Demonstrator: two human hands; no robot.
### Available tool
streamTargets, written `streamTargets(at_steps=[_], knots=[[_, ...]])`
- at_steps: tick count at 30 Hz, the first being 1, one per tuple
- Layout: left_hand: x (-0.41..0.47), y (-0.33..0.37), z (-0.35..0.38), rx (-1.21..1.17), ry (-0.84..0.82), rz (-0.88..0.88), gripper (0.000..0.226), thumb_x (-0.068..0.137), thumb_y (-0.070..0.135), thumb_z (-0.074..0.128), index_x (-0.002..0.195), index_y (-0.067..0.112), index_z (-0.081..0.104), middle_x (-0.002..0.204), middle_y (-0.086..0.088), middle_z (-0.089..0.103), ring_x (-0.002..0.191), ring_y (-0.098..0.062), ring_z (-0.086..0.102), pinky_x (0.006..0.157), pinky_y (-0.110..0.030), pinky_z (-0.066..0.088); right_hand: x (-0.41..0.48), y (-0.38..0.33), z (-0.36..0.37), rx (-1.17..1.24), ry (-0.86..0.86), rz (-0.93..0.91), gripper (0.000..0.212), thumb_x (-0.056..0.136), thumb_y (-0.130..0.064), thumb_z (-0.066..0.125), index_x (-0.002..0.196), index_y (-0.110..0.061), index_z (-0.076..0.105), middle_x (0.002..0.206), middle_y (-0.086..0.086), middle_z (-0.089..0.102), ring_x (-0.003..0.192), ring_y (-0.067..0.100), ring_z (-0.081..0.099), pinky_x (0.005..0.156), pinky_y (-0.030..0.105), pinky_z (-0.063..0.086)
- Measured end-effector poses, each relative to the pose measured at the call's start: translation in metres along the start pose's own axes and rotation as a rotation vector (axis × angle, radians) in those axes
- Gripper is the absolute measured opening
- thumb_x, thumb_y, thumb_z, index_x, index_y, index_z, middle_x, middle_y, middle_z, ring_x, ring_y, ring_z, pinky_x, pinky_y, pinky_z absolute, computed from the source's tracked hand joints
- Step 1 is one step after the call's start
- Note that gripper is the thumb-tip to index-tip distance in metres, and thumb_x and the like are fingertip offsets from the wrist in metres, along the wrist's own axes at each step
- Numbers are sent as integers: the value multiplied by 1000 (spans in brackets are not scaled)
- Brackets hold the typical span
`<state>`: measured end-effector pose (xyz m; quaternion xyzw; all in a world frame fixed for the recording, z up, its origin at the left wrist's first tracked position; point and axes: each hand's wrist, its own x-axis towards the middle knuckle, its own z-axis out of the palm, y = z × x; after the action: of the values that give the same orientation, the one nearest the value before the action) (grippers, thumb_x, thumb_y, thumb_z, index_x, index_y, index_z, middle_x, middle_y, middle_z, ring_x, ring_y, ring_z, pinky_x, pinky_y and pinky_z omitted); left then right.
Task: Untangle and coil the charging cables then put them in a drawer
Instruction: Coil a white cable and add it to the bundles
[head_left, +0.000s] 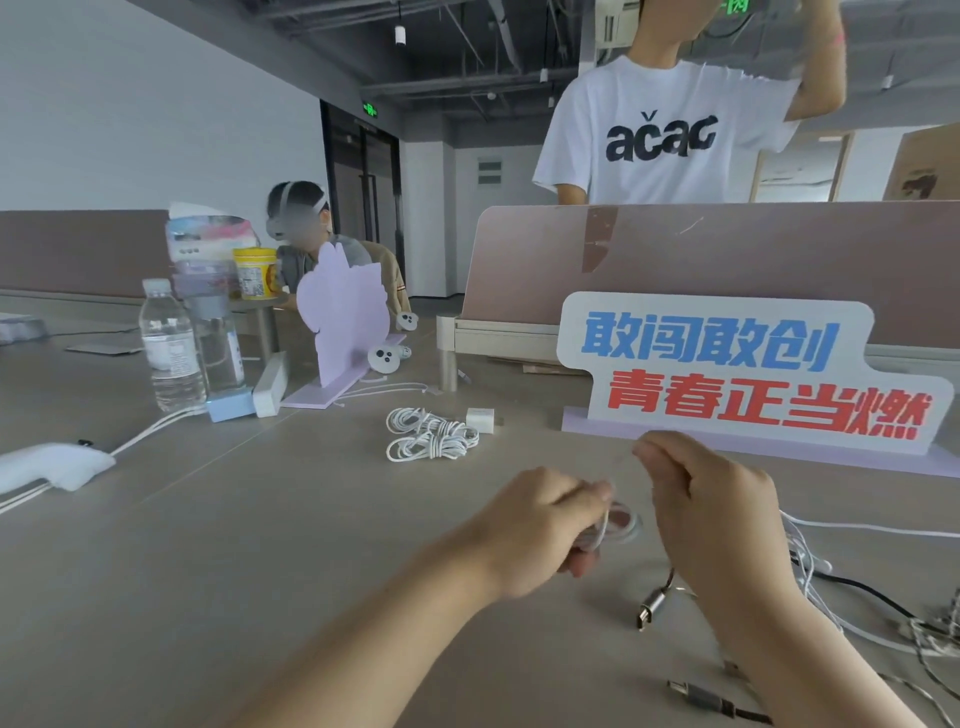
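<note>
Charging cable (621, 524), white, part wound. Left hand (537, 530) grips the small coil, fingers curled round it. Right hand (711, 514), just beside, pinches the free strand slightly above the coil. Loose tangle (810, 564) lies right of the grip, nearer the right hand. Finished coils (431, 434) sit beyond the grip on the table (260, 519). No drawer in sight.

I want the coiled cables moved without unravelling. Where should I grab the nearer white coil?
Probably grip the nearer white coil at its bunched right end, coming from above across the wraps. The turns look bound there, while its left loop lies open and flat on the table.
</note>
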<state>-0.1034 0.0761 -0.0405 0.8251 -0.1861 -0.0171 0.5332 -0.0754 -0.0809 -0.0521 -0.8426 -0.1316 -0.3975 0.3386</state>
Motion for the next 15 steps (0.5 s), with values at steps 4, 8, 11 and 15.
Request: streamTargets(at_steps=[4, 8, 11, 15], knots=[[1, 0, 1, -5, 71, 34, 32, 100, 11, 30, 123, 15, 53, 40, 9, 41, 40, -7, 42, 40, -13, 31, -2, 0, 6, 21, -125, 75, 15, 90, -24, 55, 82, -20, 68, 57, -1, 59, 59, 26, 53, 54, 31, 40], [5, -7, -7, 100, 169, 10, 51, 90, 14, 31, 135, 34, 42, 44, 9, 53, 52, -14, 49, 47, -20, 37, -5, -5, 8, -12, -322, 154, 20, 92, -27, 52, 75, -26, 63, 61, -4, 60, 64, 24, 57, 58, 31, 44], [11, -12, -13, 170, 290, 0, 48, 92, 13, 33, 133, 33, 47, 60, 9, 53, 53, -11, 46, 55, -21, 39, -9, -9, 12, -45, -495, 184, 26, 93, -27, 52, 67, -30, 57, 64, -4, 59, 67, 22, 56, 59, 30, 44], [16, -14, -18, -53, 337, -164, 43, 90, 8, 32, 117, 24, 62, 89, -4, 67, 44, -10, 42, 45, -19, 35, -16, -16, 16, -73, -607, 190, 16, 93, -27, 51, 83, -29, 65, 67, -6, 57, 64, 20, 53, 59, 28, 43]])
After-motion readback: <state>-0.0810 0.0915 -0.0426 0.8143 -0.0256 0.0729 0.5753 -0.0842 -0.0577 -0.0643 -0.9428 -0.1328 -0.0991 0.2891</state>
